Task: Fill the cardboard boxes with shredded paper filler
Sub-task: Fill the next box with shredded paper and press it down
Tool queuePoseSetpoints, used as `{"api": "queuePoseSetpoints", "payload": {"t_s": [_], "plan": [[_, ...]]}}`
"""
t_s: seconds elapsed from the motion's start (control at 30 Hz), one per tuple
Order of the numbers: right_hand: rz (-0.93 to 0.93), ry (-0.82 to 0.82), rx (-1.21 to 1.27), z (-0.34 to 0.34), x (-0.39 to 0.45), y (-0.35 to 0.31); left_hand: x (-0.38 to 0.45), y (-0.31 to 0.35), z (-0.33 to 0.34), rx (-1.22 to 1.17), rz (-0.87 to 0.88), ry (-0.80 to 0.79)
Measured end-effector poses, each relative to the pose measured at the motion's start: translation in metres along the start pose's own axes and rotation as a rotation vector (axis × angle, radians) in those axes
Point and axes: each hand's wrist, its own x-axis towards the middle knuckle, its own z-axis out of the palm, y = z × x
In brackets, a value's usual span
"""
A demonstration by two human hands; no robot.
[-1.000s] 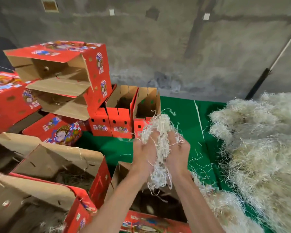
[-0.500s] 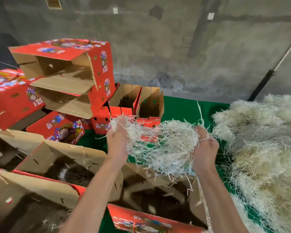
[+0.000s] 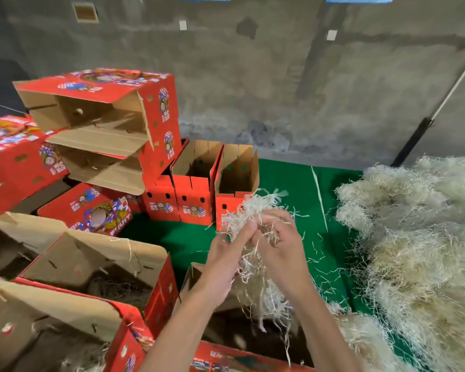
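Hands: both have come back together from spread apart, left hand (image 3: 223, 260) and right hand (image 3: 278, 247).
Fingers: curled, pinching the shredded paper clump (image 3: 249, 210).
Meaning: clump hangs over the near open box (image 3: 196, 275), likely ready to drop in.

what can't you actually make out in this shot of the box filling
- How full the open box under the hands is: head view, the forearms and hanging shredded paper cover its dark inside.
- Right hand fingertips and exact grip: buried in the paper wad.
- Left hand palm side: turned away.
- Extent of the paper pile: cut off by the right edge.
- Print on the red boxes: too blurred to read.
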Motion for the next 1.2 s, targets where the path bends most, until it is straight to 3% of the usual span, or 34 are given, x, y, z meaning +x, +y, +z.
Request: {"api": "queuePoseSetpoints", "payload": {"t_s": [0.07,0.1,0.17,0.27,0.4,0.53,0.7,0.8,0.93,1.0,1.1,1.2], "plan": [[0.069,0.111,0.207,0.004,-0.006,0.003,0.001,-0.006,0.003,-0.045,0.026,0.209],[0.131,0.181,0.293,0.004,-0.009,0.004,0.004,-0.009,0.0,-0.088,0.058,0.24],[0.251,0.235,0.308,0.005,-0.011,0.001,0.004,-0.01,-0.002,-0.118,0.089,0.205],[0.381,0.143,0.24,0.012,-0.011,-0.004,0.004,-0.019,0.012,-0.056,0.121,0.159],[0.245,0.252,0.177,0.023,-0.02,-0.005,-0.009,-0.013,0.021,0.122,0.345,0.168],[0.394,0.183,0.273,0.005,-0.037,0.012,-0.016,0.004,-0.004,0.24,0.504,0.144],[0.422,0.358,0.254,-0.025,-0.03,0.027,0.004,0.038,-0.042,-0.17,0.292,0.535],[0.426,0.335,0.319,-0.015,-0.026,0.022,0.0,0.025,-0.022,-0.157,0.325,0.369],[0.372,0.256,0.389,0.015,-0.028,0.005,0.002,-0.013,0.007,0.02,0.196,0.167],[0.382,0.273,0.35,0.0,-0.023,0.009,0.005,0.002,-0.005,-0.079,0.207,0.245],[0.511,0.414,0.248,-0.037,-0.013,0.025,0.008,0.032,-0.039,-0.201,0.208,0.52],[0.603,0.452,0.353,-0.039,-0.003,0.014,0.009,0.028,-0.036,-0.155,0.251,0.474]]}}
